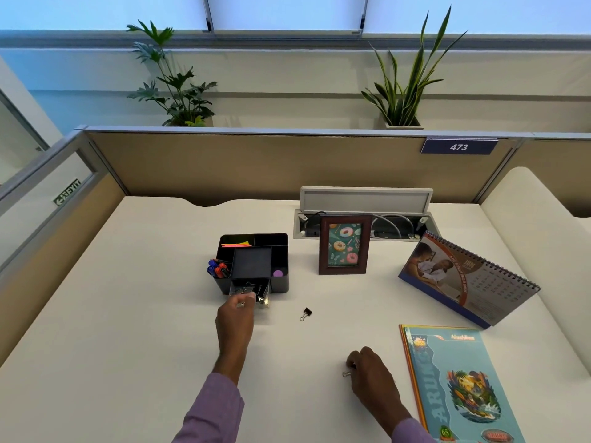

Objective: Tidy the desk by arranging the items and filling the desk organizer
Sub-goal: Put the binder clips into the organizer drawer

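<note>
A black desk organizer [281, 251] stands mid-desk, holding markers [218, 269], coloured sticky notes [235, 243] and a purple item [278, 273]. Its small front drawer [263, 300] is pulled out and holds binder clips. My left hand [235, 318] is at the drawer's mouth, fingers pinched on a binder clip [240, 304]. My right hand [371, 375] rests on the desk near the front, fingers closed on another small binder clip [346, 374]. One loose black binder clip [306, 313] lies on the desk between the hands.
A framed doughnut picture [345, 244] stands right of the organizer. A desk calendar [467, 279] stands at the right, with blue notebooks [460, 385] in front of it. An open cable tray [364, 219] sits at the back by the partition.
</note>
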A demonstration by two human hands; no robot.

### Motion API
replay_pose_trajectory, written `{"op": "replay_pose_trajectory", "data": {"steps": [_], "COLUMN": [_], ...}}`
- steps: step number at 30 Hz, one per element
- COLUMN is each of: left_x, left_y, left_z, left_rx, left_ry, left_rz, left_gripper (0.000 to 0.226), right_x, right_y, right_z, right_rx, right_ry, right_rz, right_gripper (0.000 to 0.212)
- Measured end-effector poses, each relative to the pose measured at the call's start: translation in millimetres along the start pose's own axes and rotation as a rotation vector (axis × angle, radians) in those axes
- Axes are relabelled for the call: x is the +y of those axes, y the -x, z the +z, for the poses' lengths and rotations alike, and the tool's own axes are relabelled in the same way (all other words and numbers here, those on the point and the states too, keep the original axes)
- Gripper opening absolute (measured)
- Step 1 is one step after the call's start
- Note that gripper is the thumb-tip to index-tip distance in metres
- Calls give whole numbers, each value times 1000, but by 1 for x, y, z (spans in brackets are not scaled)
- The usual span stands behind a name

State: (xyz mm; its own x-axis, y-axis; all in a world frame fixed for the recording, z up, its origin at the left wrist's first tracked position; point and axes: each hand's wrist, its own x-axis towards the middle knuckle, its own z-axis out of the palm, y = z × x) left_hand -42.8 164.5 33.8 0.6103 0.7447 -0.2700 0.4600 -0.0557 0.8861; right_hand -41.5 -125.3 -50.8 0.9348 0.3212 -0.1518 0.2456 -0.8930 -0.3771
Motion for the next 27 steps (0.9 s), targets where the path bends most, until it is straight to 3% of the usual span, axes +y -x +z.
{"op": "replay_pose_trajectory", "data": {"steps": [19,27], "left_x": [-2,-20], "left_y": [23,65], "left_z": [14,20], "left_rx": [-74,-384], "left_ry": [-43,-179], "left_rz": [47,78], "left_gripper": [13,16], "right_x": [3,-37], "right_y": [2,-4], "right_z": [3,-27], "right_rx": [44,41], "right_ry": [-86,-312], "right_rz": [19,-14], "right_gripper": [18,8]}}
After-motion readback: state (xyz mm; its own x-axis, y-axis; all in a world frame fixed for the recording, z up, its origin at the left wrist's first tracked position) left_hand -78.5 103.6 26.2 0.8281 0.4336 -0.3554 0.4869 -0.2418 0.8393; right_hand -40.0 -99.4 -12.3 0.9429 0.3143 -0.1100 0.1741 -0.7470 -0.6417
